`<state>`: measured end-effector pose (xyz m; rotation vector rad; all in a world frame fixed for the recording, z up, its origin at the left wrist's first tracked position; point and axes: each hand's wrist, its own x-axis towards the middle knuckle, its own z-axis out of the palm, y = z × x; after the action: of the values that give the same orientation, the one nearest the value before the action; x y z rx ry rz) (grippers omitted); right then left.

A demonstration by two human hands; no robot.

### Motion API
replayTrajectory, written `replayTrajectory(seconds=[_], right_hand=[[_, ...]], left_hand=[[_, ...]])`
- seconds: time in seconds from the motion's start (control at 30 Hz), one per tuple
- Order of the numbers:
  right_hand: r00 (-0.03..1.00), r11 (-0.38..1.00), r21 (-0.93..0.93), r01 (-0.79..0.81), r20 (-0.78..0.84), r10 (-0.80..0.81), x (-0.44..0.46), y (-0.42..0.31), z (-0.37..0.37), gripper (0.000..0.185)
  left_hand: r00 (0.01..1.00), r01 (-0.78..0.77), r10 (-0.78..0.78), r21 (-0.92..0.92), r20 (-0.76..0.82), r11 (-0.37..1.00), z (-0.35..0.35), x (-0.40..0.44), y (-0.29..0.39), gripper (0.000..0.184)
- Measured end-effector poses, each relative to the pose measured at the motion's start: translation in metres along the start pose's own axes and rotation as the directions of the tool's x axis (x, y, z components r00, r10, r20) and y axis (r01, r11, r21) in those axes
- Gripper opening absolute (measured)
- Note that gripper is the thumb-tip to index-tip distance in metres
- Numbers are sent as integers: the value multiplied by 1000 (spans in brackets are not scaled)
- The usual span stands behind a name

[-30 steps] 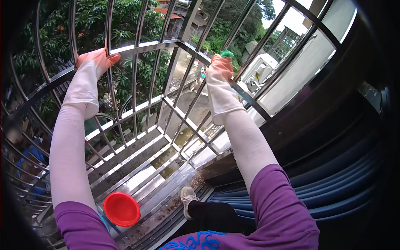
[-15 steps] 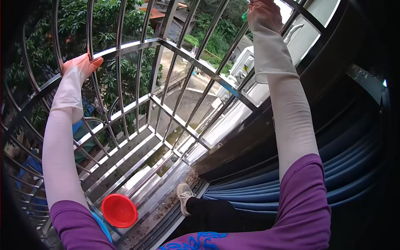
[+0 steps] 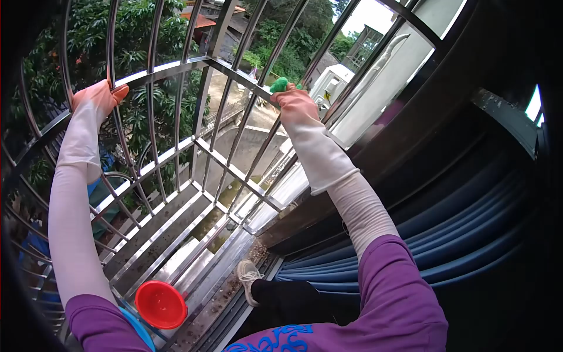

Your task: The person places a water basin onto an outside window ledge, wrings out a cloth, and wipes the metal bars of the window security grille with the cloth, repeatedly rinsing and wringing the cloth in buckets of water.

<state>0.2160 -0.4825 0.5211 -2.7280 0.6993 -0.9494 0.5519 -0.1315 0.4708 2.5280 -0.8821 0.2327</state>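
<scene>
My left hand [image 3: 98,97], in an orange and white rubber glove, is wrapped round the metal rail [image 3: 158,71] of the window cage, beside an upright bar. Also gloved, my right hand [image 3: 293,101] is closed on a green cloth [image 3: 284,85] at the right-hand stretch of the same rail. Part of the cloth sticks out past the fingers, against the bars. Below, a red basin [image 3: 161,304] rests near the cage floor, with part of a blue object [image 3: 138,328] next to it, partly behind my left sleeve.
Dark blue curtain folds [image 3: 410,264] hang at the right beside a dark frame. My shoe [image 3: 248,280] stands on the dirty sill track. Slatted metal bars form the cage floor. Beyond the bars are trees [image 3: 129,47] and a white outdoor unit [image 3: 332,84].
My right hand went up along the bars with the green cloth, then came back down to the rail. My left hand keeps its hold on the rail. The whole view has shifted somewhat.
</scene>
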Motion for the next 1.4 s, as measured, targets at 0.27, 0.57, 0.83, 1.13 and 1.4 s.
replayTrajectory(seconds=[0.27,0.57,0.83,1.13,1.4], right_hand=[[731,812,146,565,-545,-410,56,-14,-172,18],[884,914,54,-402,-239,403,-21,-7,-99,37],[979,940,-325,-105,130,155,-54,19,-55,17],[681,915,-265,305,-610,-404,10,7,-146,27],[622,447,688,571,-719,311,91,4,-133,5]], left_hand=[[864,82,-455,-951,217,-296,-5,-10,29,22],[926,14,-353,-949,131,-315,33,21,-19,24],[926,33,-336,-926,170,-376,17,7,-5,24],[907,54,-388,-957,167,-286,10,6,-1,22],[917,74,-380,-989,119,-131,70,43,-36,18]])
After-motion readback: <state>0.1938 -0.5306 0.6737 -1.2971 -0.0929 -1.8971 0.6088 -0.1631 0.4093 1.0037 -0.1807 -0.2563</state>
